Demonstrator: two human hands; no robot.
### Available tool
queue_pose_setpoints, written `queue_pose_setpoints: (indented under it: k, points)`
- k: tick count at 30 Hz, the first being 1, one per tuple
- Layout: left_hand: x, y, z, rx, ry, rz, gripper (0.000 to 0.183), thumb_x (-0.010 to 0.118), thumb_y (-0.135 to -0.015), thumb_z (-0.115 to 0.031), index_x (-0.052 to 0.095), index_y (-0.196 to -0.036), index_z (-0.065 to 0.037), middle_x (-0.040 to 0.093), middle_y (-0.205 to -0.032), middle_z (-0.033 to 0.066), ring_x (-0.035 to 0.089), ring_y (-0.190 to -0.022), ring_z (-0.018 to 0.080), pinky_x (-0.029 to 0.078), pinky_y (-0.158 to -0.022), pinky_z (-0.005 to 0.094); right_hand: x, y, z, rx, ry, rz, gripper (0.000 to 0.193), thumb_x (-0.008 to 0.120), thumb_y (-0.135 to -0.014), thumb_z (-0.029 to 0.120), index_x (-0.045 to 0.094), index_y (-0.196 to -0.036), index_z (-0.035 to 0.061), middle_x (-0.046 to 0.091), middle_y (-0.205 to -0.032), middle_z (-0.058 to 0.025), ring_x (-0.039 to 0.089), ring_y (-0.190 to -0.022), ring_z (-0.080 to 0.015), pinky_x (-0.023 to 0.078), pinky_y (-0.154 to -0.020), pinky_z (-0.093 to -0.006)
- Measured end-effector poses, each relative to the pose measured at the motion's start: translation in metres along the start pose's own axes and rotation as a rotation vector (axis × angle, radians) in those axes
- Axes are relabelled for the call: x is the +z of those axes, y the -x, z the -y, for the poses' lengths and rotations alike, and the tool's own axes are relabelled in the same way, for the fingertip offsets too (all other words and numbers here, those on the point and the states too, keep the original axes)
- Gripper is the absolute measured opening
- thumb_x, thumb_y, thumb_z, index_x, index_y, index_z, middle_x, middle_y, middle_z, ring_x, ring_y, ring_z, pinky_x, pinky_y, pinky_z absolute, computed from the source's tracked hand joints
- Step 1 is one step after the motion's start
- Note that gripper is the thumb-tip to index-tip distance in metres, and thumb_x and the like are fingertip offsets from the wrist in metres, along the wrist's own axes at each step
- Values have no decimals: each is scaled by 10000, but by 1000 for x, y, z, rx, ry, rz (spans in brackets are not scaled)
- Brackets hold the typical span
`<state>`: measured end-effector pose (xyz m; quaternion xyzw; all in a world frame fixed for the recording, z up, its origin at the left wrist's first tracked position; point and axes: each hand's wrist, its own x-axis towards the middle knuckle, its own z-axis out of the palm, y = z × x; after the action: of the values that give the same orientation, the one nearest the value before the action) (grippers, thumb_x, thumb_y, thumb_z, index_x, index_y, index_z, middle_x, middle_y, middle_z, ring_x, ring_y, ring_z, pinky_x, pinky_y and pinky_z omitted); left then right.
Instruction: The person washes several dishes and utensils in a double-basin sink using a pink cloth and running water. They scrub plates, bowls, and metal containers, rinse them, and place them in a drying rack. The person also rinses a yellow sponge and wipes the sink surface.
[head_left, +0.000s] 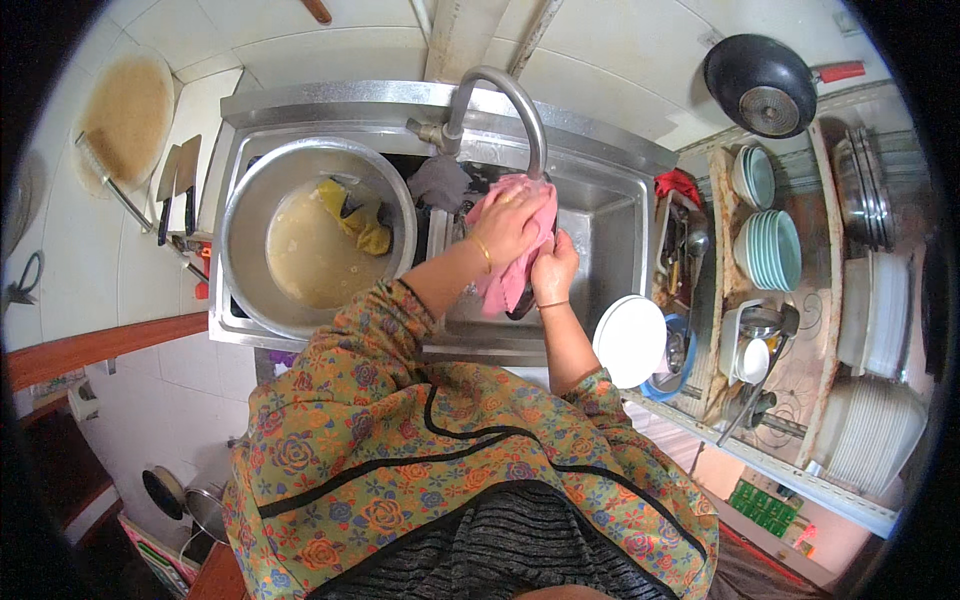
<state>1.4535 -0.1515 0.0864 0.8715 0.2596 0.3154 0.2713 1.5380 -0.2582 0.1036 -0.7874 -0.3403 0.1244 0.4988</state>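
Observation:
Over the right sink basin [603, 228], just below the curved faucet [515, 95], my left hand [508, 220] presses a pink cloth [497, 285]. Its fingers are bunched on the cloth. My right hand [555, 268] grips a dark-edged object [521, 306] from the right side. The cloth covers most of that object, so its kind is hidden. A large metal basin [240, 245] sits over the left side of the sink. It holds cloudy water and a yellow-and-dark cloth [368, 232]. A grey cloth [438, 183] hangs between the two sides, behind my left wrist.
White plates [630, 342] stand by the sink's right front corner. A rack on the right holds pale green bowls [768, 250], white dishes [875, 430] and metal trays [862, 190]. A black pan [762, 86] hangs above it. Knives [186, 175] stand at the left wall.

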Motion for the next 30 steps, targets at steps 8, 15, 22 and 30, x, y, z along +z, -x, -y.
queue_pose_setpoints:
  k: [8,15,22,30]
  points:
    - [-11,-29,-18,-365,-166,92,520,454,-938,-373,499,-1373,-92,525,-1402,128,447,-1329,347,400,-1057,482,-5,-3,18,-37,38,57,224,546,-972,175,599,-869,-17,582,-701,-209,543,-644,-200,463,-636,-389]
    - [4,-71,47,-584,376,353,494,494,-938,-467,602,-1228,-82,646,-1171,107,602,-1128,294,477,-945,467,-19,-1,27,-90,97,175,237,559,-988,178,597,-849,-11,554,-661,-39,444,-642,-119,413,-585,-334]
    - [8,-28,83,-1162,1473,252,442,483,-972,-505,570,-1287,-207,641,-1209,24,627,-1051,171,524,-894,375,-55,-3,31,9,-446,150,229,549,-1025,211,589,-868,49,525,-789,59,420,-729,-41,358,-654,-216]
    - [101,54,21,-1305,1632,-146,456,414,-989,-458,635,-1167,-101,674,-1148,110,630,-1032,283,484,-876,405,-19,-46,-20,220,-424,-139,325,515,-1026,244,526,-772,42,471,-729,48,379,-665,-60,346,-579,-269]
